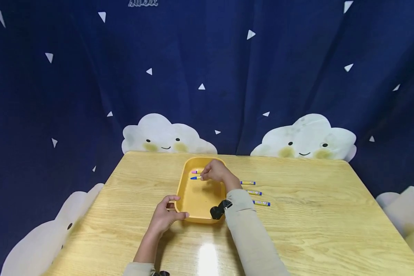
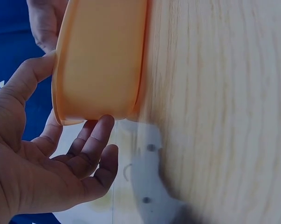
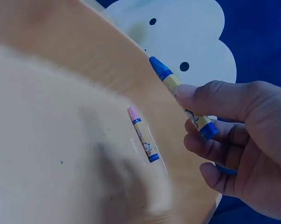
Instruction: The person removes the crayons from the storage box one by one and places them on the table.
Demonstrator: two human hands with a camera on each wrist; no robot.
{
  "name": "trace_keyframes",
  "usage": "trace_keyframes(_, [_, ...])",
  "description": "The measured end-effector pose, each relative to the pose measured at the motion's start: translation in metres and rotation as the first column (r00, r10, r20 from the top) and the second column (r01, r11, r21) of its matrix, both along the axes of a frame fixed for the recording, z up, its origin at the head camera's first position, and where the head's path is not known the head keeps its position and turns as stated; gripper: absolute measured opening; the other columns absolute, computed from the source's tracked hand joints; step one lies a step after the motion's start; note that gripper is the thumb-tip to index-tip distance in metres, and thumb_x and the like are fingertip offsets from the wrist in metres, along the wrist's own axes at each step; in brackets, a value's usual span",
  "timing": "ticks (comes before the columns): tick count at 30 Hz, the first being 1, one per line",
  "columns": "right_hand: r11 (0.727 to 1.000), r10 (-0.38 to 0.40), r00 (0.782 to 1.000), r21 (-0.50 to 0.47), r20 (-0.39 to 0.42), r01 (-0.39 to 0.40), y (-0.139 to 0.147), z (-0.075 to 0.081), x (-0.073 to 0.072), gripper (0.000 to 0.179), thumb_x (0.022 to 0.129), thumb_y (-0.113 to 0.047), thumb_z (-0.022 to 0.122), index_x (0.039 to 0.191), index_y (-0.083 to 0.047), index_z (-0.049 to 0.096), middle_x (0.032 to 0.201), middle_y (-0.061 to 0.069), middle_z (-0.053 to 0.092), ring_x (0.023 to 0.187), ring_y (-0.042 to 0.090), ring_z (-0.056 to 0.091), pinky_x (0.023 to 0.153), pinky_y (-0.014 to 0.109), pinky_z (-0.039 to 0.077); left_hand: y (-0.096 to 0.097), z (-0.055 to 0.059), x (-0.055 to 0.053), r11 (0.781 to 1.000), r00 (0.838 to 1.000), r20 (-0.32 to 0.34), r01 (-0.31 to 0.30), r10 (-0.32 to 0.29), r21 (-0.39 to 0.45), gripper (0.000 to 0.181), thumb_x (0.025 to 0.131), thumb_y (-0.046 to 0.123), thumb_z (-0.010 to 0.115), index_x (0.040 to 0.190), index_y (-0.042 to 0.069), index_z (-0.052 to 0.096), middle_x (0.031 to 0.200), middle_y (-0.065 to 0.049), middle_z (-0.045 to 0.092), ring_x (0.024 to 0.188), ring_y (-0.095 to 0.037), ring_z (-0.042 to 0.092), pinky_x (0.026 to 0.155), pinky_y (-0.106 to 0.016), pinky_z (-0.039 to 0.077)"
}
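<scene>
Your right hand pinches the blue crayon, tip left, roughly parallel to the pink crayon near the tray's far edge; your left hand grips its near-left corner.

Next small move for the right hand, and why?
I'd probably lower the blue crayon beside the pink crayon: the right hand pinches it above the tray, where the pink one lies flat, and the left hand holds the tray's corner.

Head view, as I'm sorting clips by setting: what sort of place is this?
Probably an indoor play corner: a wooden table before a dark blue curtain with smiling clouds, and crayons beside a yellow tray.
</scene>
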State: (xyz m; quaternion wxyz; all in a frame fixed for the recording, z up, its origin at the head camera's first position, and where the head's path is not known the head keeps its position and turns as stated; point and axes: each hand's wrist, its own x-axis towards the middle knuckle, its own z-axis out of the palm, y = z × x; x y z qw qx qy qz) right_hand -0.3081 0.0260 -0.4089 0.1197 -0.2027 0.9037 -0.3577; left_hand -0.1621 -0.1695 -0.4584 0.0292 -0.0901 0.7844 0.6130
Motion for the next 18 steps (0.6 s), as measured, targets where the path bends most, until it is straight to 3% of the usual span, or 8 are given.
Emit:
trace_keyframes(7, [0.998, 0.017, 0.998, -0.055, -0.06, -0.02, 0.01, -0.002, 0.006, 0.005, 0.076, -0.009, 0.076, 0.08, -0.006, 0.075, 0.08, -0.001, 0.068, 0.077, 0.012, 0.056, 0.072, 0.026, 0.046, 0.002, 0.0, -0.001, 1.0, 1.0, -0.012, -0.014, 0.014, 0.01, 0.066, 0.058, 0.007, 0.086, 0.116, 0.003, 0.055, 0.101, -0.019, 0.045, 0.085, -0.026, 0.044, 0.062, -0.032, 0.041])
trace_keyframes(18, [0.98, -0.047, 0.995, -0.198, -0.084, 0.03, 0.039, -0.005, 0.037, 0.005, 0.078, -0.006, 0.073, 0.083, -0.005, 0.073, 0.078, -0.001, 0.066, 0.067, 0.012, 0.052, 0.062, 0.026, 0.044, 0.003, 0.002, 0.004, 1.0, 1.0, -0.019, -0.014, 0.015, 0.01, 0.066, 0.058, 0.007, 0.086, 0.116, 0.002, 0.055, 0.101, -0.018, 0.044, 0.088, -0.027, 0.042, 0.062, -0.032, 0.041])
